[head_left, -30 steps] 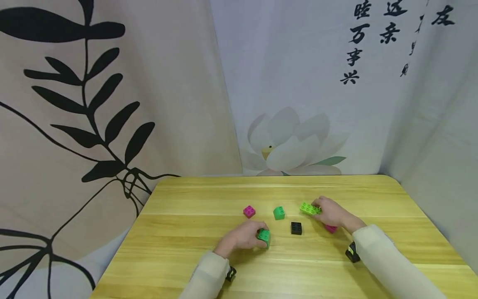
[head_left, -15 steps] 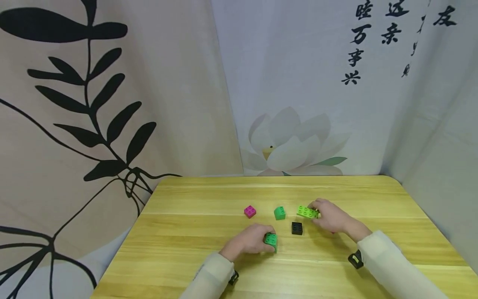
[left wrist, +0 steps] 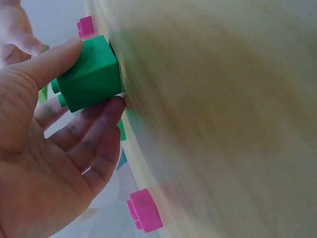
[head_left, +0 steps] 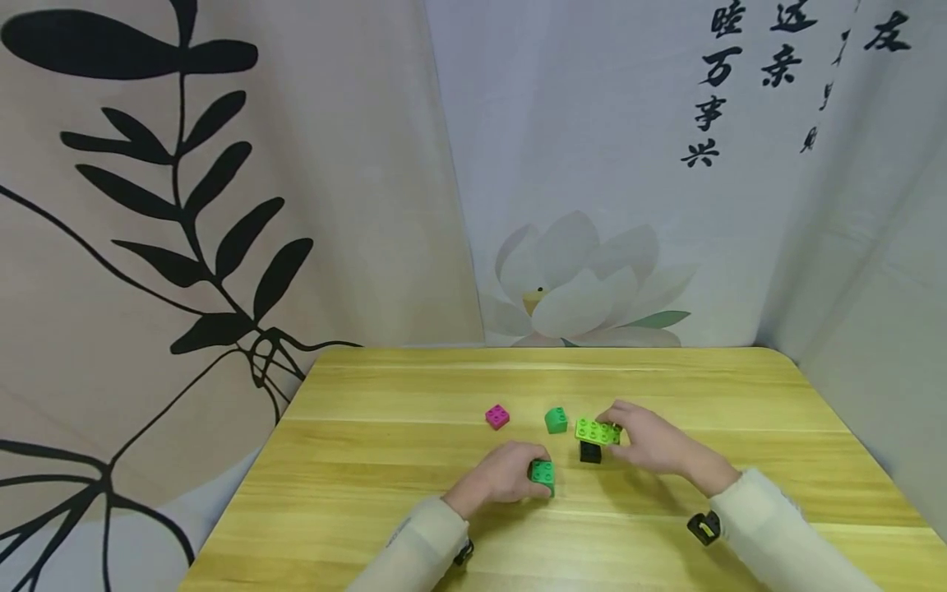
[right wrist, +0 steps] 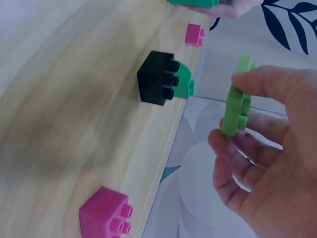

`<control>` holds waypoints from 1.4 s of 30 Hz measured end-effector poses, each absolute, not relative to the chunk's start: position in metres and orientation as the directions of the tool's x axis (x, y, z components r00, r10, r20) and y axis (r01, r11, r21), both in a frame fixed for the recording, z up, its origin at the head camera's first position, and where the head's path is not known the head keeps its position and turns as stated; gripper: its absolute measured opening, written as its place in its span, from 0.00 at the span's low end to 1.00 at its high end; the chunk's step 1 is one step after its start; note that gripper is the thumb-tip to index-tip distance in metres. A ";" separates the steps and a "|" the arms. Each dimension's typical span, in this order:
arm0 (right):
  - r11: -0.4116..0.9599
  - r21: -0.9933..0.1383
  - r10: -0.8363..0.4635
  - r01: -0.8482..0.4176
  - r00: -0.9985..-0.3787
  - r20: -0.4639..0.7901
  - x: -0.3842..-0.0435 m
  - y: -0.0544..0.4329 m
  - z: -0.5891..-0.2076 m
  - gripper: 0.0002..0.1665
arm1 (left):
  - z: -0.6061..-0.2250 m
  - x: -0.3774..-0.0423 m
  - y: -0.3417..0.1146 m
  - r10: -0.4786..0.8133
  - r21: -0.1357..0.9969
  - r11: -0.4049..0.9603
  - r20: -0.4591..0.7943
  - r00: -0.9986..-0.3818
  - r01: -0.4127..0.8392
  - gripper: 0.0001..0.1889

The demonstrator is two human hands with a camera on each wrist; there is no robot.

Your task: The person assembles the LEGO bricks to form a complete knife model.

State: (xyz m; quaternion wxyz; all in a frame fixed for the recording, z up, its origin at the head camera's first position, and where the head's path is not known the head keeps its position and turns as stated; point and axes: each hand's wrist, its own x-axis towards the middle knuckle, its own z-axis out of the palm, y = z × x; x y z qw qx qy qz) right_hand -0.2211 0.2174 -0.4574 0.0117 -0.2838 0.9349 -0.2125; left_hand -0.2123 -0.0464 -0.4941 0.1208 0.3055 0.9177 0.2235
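Observation:
My left hand (head_left: 499, 474) grips a green toy building brick (head_left: 542, 473) between thumb and fingers, low over the table; in the left wrist view the brick (left wrist: 91, 74) has its studs facing the palm side. My right hand (head_left: 658, 440) pinches a flat lime-green building brick (head_left: 594, 432), thumb on one side and fingertips on the other. The right wrist view has this lime brick (right wrist: 235, 101) raised off the table. In the head view it overlaps a black brick (head_left: 590, 453), which stands on the table with its studs up.
Behind the hands, a pink brick (head_left: 497, 417) and a second green brick (head_left: 556, 420) with a rounded side stand on the wooden table (head_left: 333, 493). Another pink brick (right wrist: 104, 213) shows in the right wrist view, hidden by my right hand in the head view. Printed curtains hang behind.
My right hand has carried the lime brick leftward until it overlaps the black brick in view. My left hand, with the green brick, has shifted a little to the right.

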 end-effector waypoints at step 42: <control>0.594 -0.559 -0.642 -0.578 -0.760 0.103 -0.189 0.193 -0.466 0.21 | -0.497 -0.213 -0.045 0.592 0.879 0.463 -0.209 -0.779 0.116 0.17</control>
